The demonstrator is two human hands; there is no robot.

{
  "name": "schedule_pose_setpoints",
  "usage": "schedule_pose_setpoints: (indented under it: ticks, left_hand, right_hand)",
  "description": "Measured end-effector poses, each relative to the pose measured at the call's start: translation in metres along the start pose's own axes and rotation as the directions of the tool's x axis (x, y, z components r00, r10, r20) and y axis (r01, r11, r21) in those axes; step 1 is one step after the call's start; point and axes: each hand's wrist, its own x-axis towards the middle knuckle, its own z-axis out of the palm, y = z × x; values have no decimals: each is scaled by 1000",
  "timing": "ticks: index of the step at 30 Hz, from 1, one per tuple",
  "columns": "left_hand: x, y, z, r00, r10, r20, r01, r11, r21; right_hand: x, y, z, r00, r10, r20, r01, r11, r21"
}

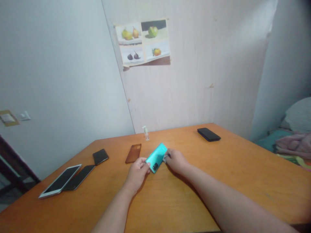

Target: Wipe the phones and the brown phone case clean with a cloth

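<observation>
A shiny turquoise smartphone [156,156] is held tilted above the table, its back and dark camera block facing me. My left hand [138,171] grips its lower left edge between thumb and fingers. At the phone's right edge, my right hand [177,161] is closed on a small pale grey cloth [165,158], pressed against that side. Most of the cloth is hidden by the fingers. Just beyond my left hand lies a brown phone case [133,153] with a camera cutout. Behind the phone stands a small clear pump bottle [146,134].
On the left of the wooden table [165,207] lie a white-framed tablet [60,181], a dark flat device [79,177] partly beneath it, and a smaller black device [100,156]. A black device [209,134] rests at the back right. A wall stands behind the table.
</observation>
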Motion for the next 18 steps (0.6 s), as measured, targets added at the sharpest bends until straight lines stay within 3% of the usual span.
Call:
schedule_pose_setpoints:
  ticks: [4,8,13,18]
  left_hand:
    - [0,-2,-2,998,64,-20,-63,997,34]
    - [0,-5,-5,982,185,-45,-175,969,173]
    - [2,-13,-8,971,234,-49,-209,929,306]
    - [6,-23,-7,969,244,-41,-213,908,361]
  right_hand:
    - [7,3,-9,979,128,-156,-98,978,186]
    - [16,4,-18,927,259,-272,-114,884,453]
    - [22,11,-19,890,374,-262,-127,754,644]
    - [21,18,-4,906,374,-200,-135,701,700]
